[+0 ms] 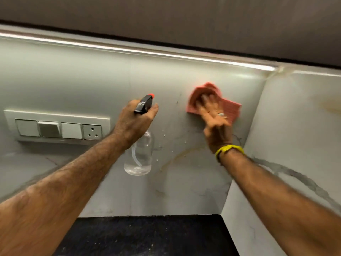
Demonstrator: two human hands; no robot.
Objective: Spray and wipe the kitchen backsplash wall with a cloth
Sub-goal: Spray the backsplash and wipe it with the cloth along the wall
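Pointing wallward, upright spray bottle [138, 156]

Pink-red ribbed cloth [230, 109]; clear spray bottle [139, 157], black head, red nozzle; grey-veined pale backsplash [73, 80]; yellow wristband [229, 149].

Lighting: dim, warm; LED strip [140, 50] across upper frame, glaring on glossy backsplash [92, 85]. Blur: right hand [214, 115], cloth [208, 97]. Distortion: wide-angle curvature at edges. Countertop [147, 235] dark.

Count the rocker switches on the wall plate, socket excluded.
3, side by side on the switch plate left of the left hand: left switch, middle switch, right switch, beside the socket.
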